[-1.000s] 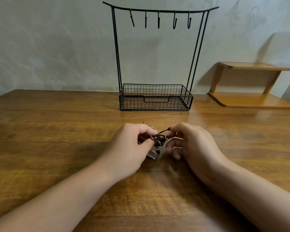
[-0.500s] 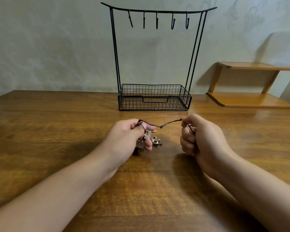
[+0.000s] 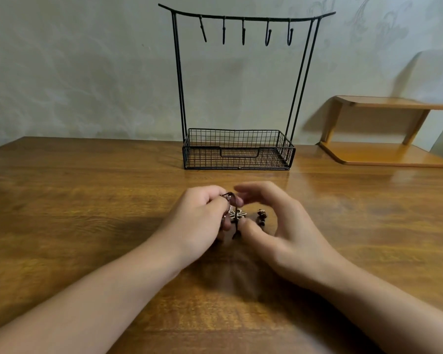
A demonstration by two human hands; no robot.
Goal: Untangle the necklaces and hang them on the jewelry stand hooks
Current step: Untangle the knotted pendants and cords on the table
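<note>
Curled left hand (image 3: 198,221) around necklaces (image 3: 237,215)

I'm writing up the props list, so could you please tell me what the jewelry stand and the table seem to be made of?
The jewelry stand looks like thin metal wire or rod with a matte black coating: slender uprights, a mesh basket and five small hooks. The table appears to be wood or a wood-look veneer, with brown grain streaks and a soft sheen reflecting light near the basket; which one cannot be told.

Matt black wire jewelry stand (image 3: 238,149) on a glossy, grained wooden table (image 3: 87,200).
</note>
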